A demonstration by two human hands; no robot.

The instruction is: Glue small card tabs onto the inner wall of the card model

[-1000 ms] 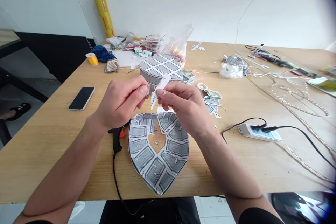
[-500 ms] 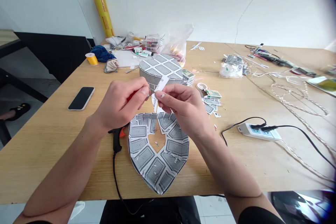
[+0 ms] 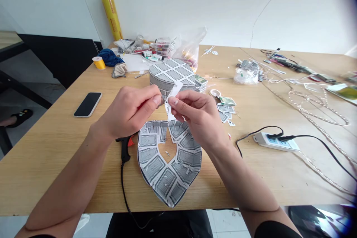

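The right hand (image 3: 195, 114) has its grip pinching a narrow white card strip with black printing (image 3: 174, 90), which slants up above the near tabletop (image 3: 69, 178); its upper end seems to read "ER", and its lower lettering is too small to read. The left hand (image 3: 134, 109) is just beside it, grip clenched, thumb on curled forefinger; whether anything is inside, I cannot tell. Below lies a pointed, open tray of grey-and-white patterned playing cards (image 3: 153, 167), beside a black glue gun with a red trigger (image 3: 125, 151). Behind, a tall yellow roll (image 3: 112, 18) carries illegible red lettering.
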